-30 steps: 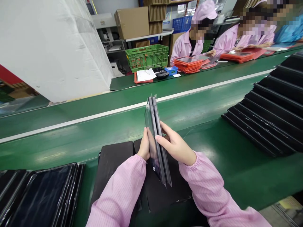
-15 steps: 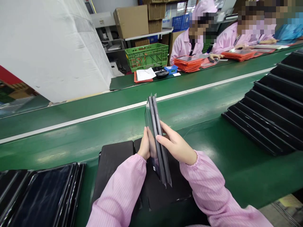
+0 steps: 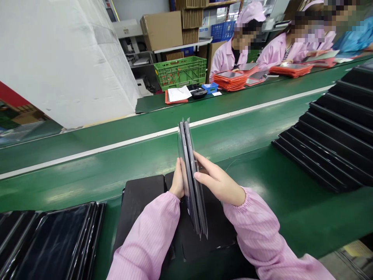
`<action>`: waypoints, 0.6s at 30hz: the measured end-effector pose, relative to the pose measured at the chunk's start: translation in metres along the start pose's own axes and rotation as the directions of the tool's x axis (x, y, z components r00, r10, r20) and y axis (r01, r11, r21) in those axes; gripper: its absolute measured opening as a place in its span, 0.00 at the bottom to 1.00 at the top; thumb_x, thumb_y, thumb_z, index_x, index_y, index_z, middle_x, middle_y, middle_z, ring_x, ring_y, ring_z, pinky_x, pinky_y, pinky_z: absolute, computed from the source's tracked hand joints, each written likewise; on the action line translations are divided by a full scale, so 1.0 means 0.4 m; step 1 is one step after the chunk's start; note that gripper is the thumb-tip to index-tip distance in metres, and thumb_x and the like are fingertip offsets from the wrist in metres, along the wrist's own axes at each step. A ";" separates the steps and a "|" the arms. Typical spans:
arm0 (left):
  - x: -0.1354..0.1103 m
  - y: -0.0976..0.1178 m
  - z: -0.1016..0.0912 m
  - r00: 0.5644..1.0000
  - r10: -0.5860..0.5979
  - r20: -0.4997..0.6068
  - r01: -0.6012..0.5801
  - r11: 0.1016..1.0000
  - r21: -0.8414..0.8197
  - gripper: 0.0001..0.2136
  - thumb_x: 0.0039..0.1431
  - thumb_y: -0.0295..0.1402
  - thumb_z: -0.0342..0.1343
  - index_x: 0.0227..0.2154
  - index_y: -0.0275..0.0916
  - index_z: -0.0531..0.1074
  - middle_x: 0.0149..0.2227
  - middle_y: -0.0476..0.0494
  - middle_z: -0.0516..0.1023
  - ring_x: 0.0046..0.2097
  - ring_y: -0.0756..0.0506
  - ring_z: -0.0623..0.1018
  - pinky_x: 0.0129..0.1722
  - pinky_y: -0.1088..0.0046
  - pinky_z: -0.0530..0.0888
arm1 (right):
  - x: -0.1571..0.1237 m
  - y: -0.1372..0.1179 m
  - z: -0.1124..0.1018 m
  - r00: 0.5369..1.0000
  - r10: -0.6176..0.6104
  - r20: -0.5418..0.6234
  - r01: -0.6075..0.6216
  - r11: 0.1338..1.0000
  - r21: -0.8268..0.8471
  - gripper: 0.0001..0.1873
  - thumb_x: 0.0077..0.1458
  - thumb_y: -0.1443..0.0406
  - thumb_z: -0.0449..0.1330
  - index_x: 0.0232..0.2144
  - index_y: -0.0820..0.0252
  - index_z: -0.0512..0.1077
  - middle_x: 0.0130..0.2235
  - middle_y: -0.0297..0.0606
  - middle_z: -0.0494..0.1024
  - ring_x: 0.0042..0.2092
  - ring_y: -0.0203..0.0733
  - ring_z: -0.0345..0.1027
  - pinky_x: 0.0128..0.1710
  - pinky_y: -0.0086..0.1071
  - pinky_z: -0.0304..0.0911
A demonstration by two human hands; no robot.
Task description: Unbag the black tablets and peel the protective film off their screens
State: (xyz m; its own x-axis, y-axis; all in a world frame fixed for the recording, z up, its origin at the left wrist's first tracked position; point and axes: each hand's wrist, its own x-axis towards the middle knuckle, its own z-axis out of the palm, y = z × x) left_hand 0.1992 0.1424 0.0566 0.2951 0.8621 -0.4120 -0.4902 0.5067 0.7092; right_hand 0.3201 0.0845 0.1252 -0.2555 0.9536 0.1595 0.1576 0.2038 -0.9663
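Both hands, left hand and right hand, squeeze two tablets standing on edge between them, long side pointing away.

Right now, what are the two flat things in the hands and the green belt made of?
The tablets, pressed between the left hand and right hand, look like grey metal or hard plastic: thin, stiff, matte edges. Their clear wrap looks like glossy plastic film; see-through corners poke up. The green belt seems rubbery plastic, softly shiny.
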 end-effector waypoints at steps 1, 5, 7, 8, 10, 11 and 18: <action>-0.002 0.000 0.001 1.000 0.004 0.000 -0.004 1.000 0.011 0.27 0.70 0.48 0.41 0.32 0.31 0.78 0.23 0.44 0.75 0.27 0.48 0.75 0.34 0.73 0.72 | -0.002 -0.002 -0.003 1.000 -0.008 0.009 0.008 1.000 -0.015 0.37 0.61 0.61 0.54 0.70 0.59 0.52 0.68 0.46 0.61 0.64 0.55 0.63 0.59 0.50 0.68; -0.005 -0.003 0.002 1.000 0.029 0.011 -0.029 0.999 0.039 0.30 0.71 0.49 0.37 0.32 0.30 0.77 0.23 0.42 0.75 0.27 0.47 0.76 0.35 0.70 0.72 | -0.009 -0.009 -0.013 0.999 -0.039 0.021 0.040 0.996 -0.079 0.37 0.60 0.61 0.56 0.70 0.58 0.53 0.67 0.46 0.63 0.63 0.55 0.65 0.59 0.50 0.68; -0.005 -0.005 0.002 0.999 0.048 0.020 -0.049 0.998 0.044 0.29 0.70 0.49 0.38 0.34 0.31 0.78 0.24 0.42 0.76 0.29 0.46 0.77 0.37 0.70 0.73 | -0.012 -0.012 -0.015 0.999 -0.050 0.018 0.051 0.995 -0.090 0.36 0.60 0.61 0.56 0.69 0.56 0.54 0.67 0.45 0.64 0.62 0.55 0.65 0.58 0.50 0.69; -0.005 -0.006 0.002 0.998 0.057 0.023 -0.058 0.997 0.046 0.28 0.70 0.49 0.39 0.35 0.31 0.78 0.24 0.42 0.76 0.30 0.46 0.77 0.37 0.70 0.73 | -0.012 -0.013 -0.016 0.998 -0.055 0.016 0.056 0.994 -0.093 0.36 0.60 0.61 0.56 0.69 0.56 0.55 0.67 0.45 0.64 0.62 0.55 0.66 0.57 0.50 0.69; -0.003 -0.008 0.000 0.997 0.071 0.026 -0.072 0.996 0.050 0.28 0.71 0.48 0.39 0.36 0.32 0.78 0.23 0.43 0.76 0.31 0.45 0.78 0.38 0.70 0.73 | -0.013 -0.014 -0.016 0.998 -0.063 0.015 0.064 0.993 -0.098 0.36 0.60 0.61 0.56 0.69 0.56 0.55 0.66 0.46 0.65 0.62 0.55 0.66 0.57 0.51 0.69; -0.002 -0.009 -0.002 0.997 0.075 0.026 -0.076 0.996 0.052 0.28 0.71 0.47 0.38 0.36 0.32 0.78 0.23 0.43 0.76 0.32 0.45 0.79 0.39 0.70 0.74 | -0.014 -0.015 -0.016 0.998 -0.065 0.017 0.067 0.993 -0.102 0.36 0.60 0.61 0.56 0.69 0.57 0.55 0.66 0.47 0.65 0.62 0.55 0.66 0.57 0.51 0.69; 0.011 -0.021 -0.014 0.997 0.061 0.036 -0.063 0.997 0.054 0.28 0.71 0.48 0.37 0.37 0.32 0.79 0.25 0.41 0.78 0.36 0.42 0.81 0.40 0.68 0.75 | -0.015 -0.016 -0.017 0.997 -0.067 0.027 0.070 0.989 -0.127 0.36 0.60 0.61 0.56 0.69 0.59 0.54 0.66 0.49 0.65 0.62 0.55 0.66 0.57 0.51 0.69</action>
State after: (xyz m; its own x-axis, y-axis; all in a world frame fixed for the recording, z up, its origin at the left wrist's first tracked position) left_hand 0.2000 0.1419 0.0455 0.2939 0.8907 -0.3469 -0.4625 0.4501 0.7638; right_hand 0.3272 0.0791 0.1316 -0.2913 0.9313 0.2185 0.2595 0.2968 -0.9190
